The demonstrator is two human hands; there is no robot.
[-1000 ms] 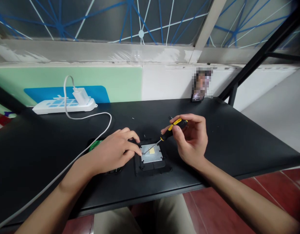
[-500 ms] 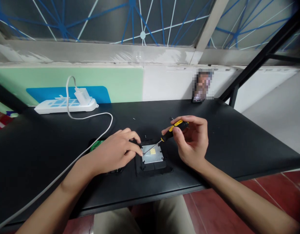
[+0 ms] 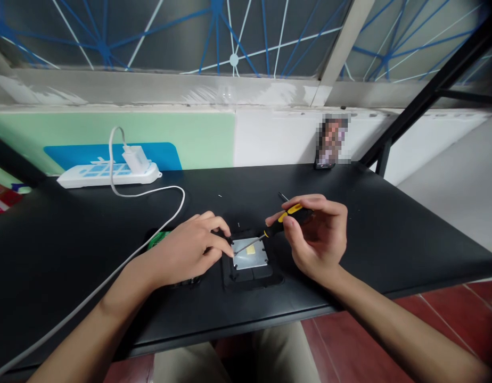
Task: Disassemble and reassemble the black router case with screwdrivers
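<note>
My right hand is closed around the black and yellow handle of a screwdriver. Its thin shaft slants down leftward, with the tip at the left edge of a silver metal plate. A small yellowish square pad is on the plate, which sits in a black frame-like part on the table. My left hand has bent fingers, thumb and index close together beside the screwdriver tip; anything pinched there is too small to make out. Partly under that hand is a green circuit board.
Two tiny light pieces, perhaps screws, lie on the black table beyond the plate. Another thin metal shaft shows behind my right hand. A white cable runs from a charger in the power strip. A phone leans against the wall.
My right hand has shifted slightly right and down on the screwdriver handle, uncovering more of the shaft behind. The tip and my left hand stay in place.
</note>
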